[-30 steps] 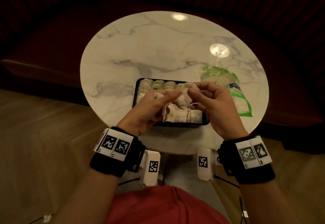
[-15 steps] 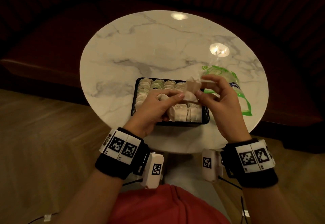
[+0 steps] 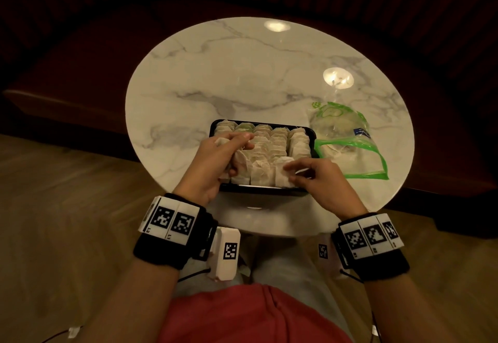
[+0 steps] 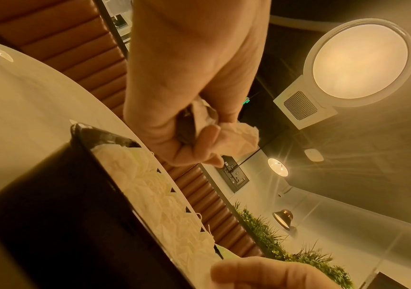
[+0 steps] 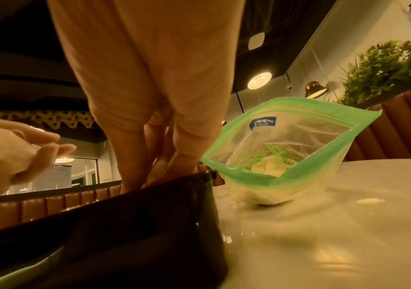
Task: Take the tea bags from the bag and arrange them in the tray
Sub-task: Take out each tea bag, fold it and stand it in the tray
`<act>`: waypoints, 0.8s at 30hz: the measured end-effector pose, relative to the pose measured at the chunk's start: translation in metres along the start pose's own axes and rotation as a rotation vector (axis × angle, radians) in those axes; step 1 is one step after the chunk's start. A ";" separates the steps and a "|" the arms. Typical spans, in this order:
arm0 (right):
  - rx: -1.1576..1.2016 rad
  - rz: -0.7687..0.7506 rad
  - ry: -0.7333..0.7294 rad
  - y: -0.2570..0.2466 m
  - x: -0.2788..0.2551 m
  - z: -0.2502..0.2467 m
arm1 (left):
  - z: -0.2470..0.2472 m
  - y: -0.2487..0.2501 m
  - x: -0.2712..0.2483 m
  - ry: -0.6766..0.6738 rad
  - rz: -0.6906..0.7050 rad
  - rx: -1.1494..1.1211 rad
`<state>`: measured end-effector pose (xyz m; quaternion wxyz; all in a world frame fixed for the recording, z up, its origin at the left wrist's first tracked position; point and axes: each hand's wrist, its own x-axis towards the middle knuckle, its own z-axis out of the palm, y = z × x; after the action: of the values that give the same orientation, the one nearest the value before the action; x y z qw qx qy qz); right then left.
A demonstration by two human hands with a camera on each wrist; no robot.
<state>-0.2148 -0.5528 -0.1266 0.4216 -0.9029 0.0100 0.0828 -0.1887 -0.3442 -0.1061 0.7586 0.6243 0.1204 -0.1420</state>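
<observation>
Both hands [image 3: 215,165] [image 3: 320,181] hold tea bags [image 3: 283,173] over the tray [image 3: 264,191].

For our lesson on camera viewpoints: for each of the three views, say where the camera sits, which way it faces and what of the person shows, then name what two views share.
Head: looks down at the tray on the table; both hands show.
Left wrist: beside the tray, tilted up; left hand grips tea bags.
Right wrist: low, faces the open bag; right hand reaches into the tray.
Shared: both wrist views show the tray and ceiling lights.
</observation>
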 end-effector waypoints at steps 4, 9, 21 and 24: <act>-0.125 -0.028 0.008 -0.002 0.002 0.005 | 0.001 -0.001 0.000 -0.025 -0.004 0.003; -0.256 -0.048 0.040 -0.002 0.008 0.010 | 0.001 -0.002 0.000 -0.044 -0.009 0.020; -0.068 -0.136 0.315 -0.007 0.000 -0.020 | 0.004 -0.004 0.003 -0.047 -0.130 -0.088; 0.119 -0.127 0.386 -0.016 -0.006 -0.025 | 0.008 -0.004 0.002 -0.061 -0.165 -0.123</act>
<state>-0.2157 -0.5622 -0.0979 0.4690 -0.8743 0.0383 -0.1192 -0.1881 -0.3532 -0.1087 0.7846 0.5600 0.1567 -0.2151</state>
